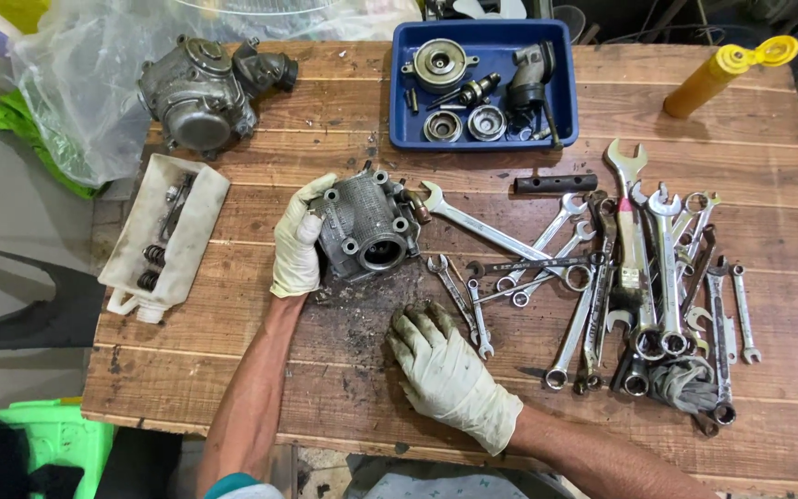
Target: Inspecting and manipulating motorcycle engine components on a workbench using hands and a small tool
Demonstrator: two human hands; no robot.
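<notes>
Grey engine part (pixel 367 225) partly hidden by gloved left hand (pixel 298 242).

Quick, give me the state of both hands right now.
Left hand: closed around the grey cast-metal engine part.
Right hand: open, flat on the wooden plank table, holding nothing.

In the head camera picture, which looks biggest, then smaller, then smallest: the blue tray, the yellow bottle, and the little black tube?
1. blue tray, biggest.
2. yellow bottle, in the middle.
3. black tube, smallest.
All sit on the wooden table at similar distance.
</notes>
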